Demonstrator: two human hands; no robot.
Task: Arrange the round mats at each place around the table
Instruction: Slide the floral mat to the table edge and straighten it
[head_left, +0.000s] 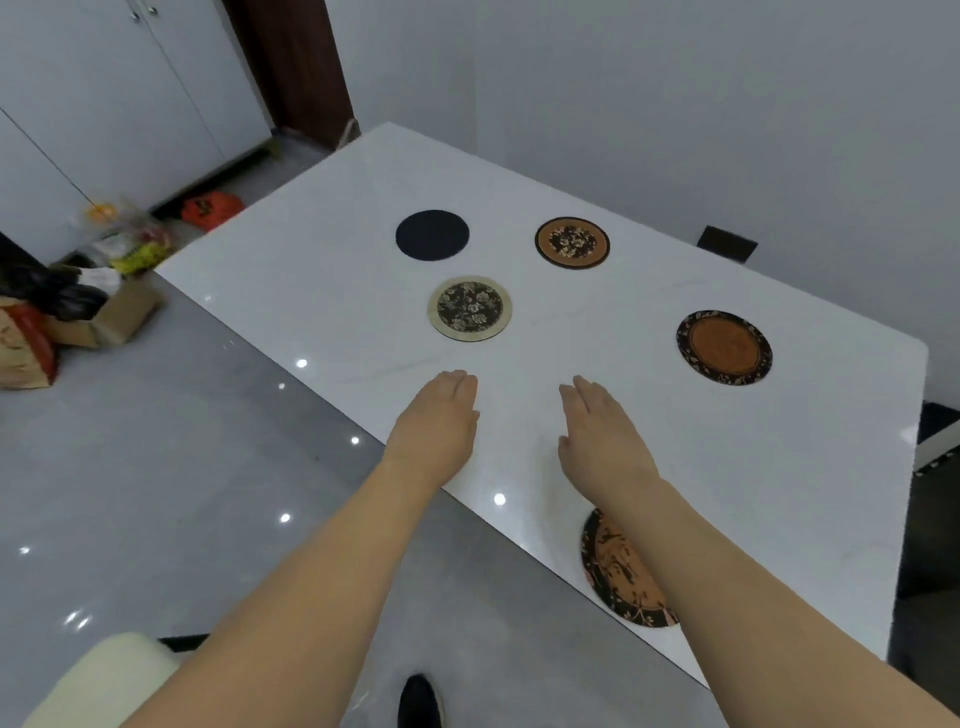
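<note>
Several round mats lie on the white table. A plain black mat and an orange-rimmed floral mat sit toward the far end. A cream-rimmed dark floral mat lies just beyond my left hand. A dark-rimmed orange mat is at the right. Another dark-rimmed orange mat lies near the front edge, partly hidden under my right forearm. My right hand and my left hand hover flat over the table, holding nothing, fingers extended.
A cardboard box with bags and clutter stands on the grey floor at the left. A cream chair is at the bottom left, a dark chair beyond the table's far side. White cabinets line the back left.
</note>
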